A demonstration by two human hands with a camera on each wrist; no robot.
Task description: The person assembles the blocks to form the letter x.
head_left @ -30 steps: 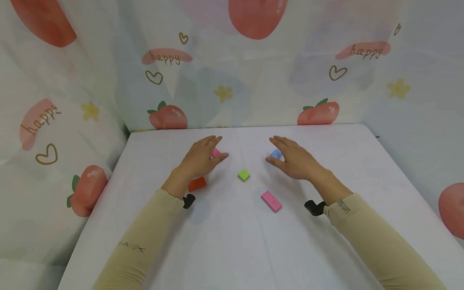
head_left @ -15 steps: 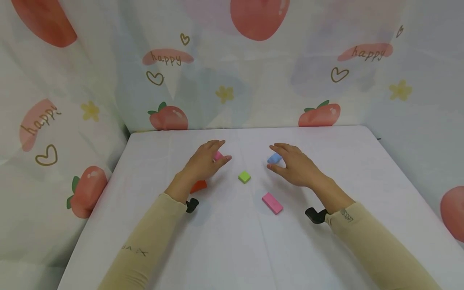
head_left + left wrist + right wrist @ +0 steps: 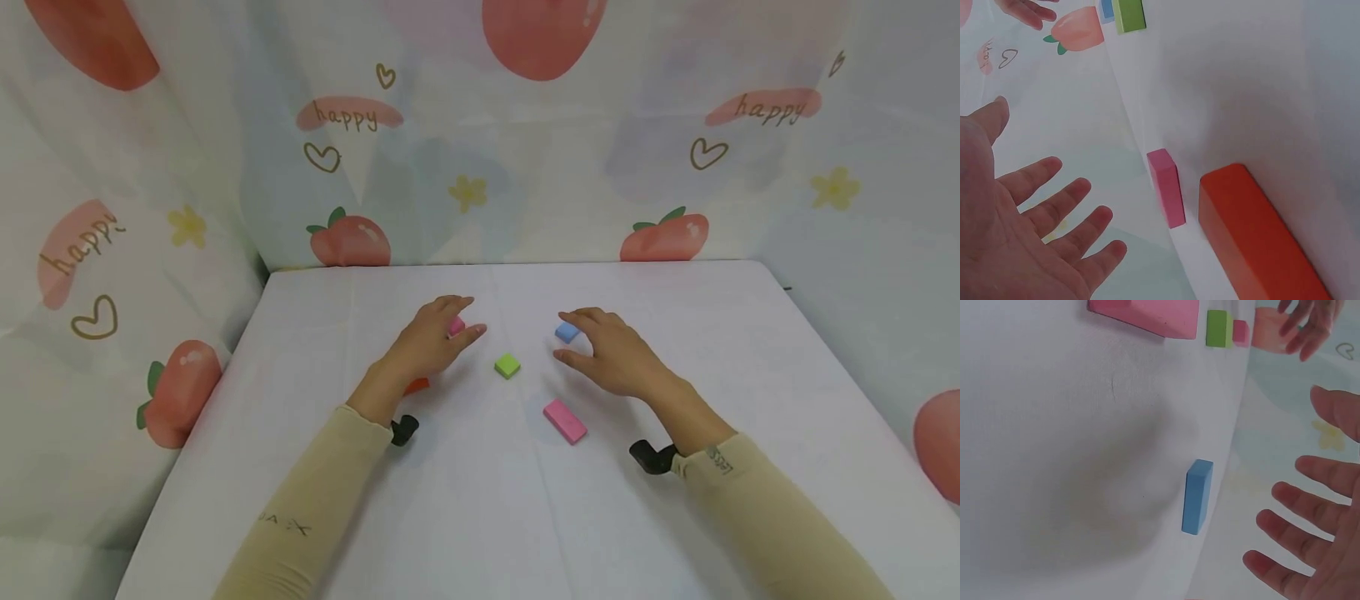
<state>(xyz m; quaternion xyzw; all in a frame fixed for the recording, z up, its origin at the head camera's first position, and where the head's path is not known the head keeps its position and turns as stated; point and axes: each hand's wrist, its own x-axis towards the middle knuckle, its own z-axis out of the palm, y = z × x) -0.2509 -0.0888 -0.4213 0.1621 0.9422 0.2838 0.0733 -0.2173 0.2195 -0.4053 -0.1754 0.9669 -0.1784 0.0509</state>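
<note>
My left hand (image 3: 432,337) hovers over the left half of the table, fingers spread and holding nothing. Beyond its thumb a pink block (image 3: 1167,189) lies on the cloth, partly covered by the hand in the head view. Under the left wrist is a red block (image 3: 1250,234), mostly hidden from the head camera. My right hand (image 3: 618,354) is raised on the other side, its fingers apart and relaxed. Close to its fingertips lies a blue block (image 3: 1197,497). Between the hands sits a small green block (image 3: 507,366). A second pink block (image 3: 565,422) lies nearer to me.
A white cloth covers the table (image 3: 480,517). Behind it hangs a printed curtain (image 3: 540,167) with peaches and hearts, which also runs along the left and right sides. Black wrist cameras stick out below both sleeves.
Both hands have drifted slightly towards me, the left also a little to the right. The left wrist now covers more of the red block. No block has been moved.
</note>
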